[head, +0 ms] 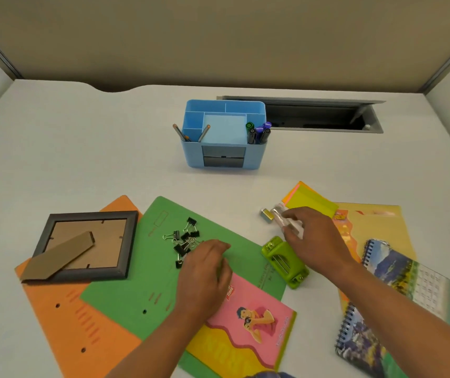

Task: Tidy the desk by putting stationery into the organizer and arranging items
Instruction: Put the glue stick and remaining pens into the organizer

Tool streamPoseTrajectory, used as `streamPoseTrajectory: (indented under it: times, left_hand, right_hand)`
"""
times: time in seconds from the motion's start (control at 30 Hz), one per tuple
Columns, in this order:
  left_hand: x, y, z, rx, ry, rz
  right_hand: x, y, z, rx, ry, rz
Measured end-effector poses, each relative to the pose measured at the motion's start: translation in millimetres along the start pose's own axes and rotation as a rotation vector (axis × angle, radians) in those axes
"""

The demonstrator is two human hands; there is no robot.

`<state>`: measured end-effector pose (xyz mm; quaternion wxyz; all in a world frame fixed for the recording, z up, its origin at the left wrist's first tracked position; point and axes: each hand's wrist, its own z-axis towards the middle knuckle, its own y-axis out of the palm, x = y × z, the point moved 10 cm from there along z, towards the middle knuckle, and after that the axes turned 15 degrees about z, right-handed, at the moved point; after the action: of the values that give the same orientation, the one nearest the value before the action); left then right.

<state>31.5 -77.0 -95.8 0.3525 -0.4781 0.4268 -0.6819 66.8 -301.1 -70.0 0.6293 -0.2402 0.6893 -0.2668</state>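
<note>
Table (81, 148): 1 blue organizer (225, 156) upper ctr, holding 3 pencils, approx 4 markers. 1 pile black binder clips (184, 241) on green folder (163, 268), count unclear, just left of left hand (204, 268), fingers curled, grip cannot tell. Right hand (313, 236) closed on clear stapler (286, 222), mid-right. 1 green punch (285, 261) between hands.

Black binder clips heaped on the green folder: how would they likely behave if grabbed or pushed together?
The black binder clips look small and loose, so probably light and prone to scatter. Their wire handles seem interlocked, so some may lift in clumps. The green folder looks smooth; they'd likely slide.
</note>
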Motion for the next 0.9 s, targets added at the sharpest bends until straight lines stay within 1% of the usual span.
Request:
streamPoseTrajectory:
  times: [0.1, 0.23, 0.4, 0.63, 0.8, 0.9]
  left_hand:
    - [22, 14, -3, 0.0, 0.111, 0.031]
    - [36, 35, -10, -0.048, 0.241, 0.109]
    - [36, 41, -11, -0.071, 0.245, 0.154]
    - [37, 42, -13, -0.095, 0.232, 0.165]
    - [36, 40, -14, -0.089, 0.22, 0.155]
    - [35, 41, -13, -0.096, 0.211, 0.159]
  right_hand:
    - [17, -17, -14, 0.064, 0.074, 0.044]
    - [34, -19, -39, 0.067, 0.139, 0.062]
    - [50, -7, -64, 0.035, 0.22, 0.086]
    - [51, 5, -70, -0.012, 0.226, 0.082]
    - [46, 11, -69, -0.029, 0.192, 0.094]
    - [42, 17, -68, -0.078, 0.147, 0.119]
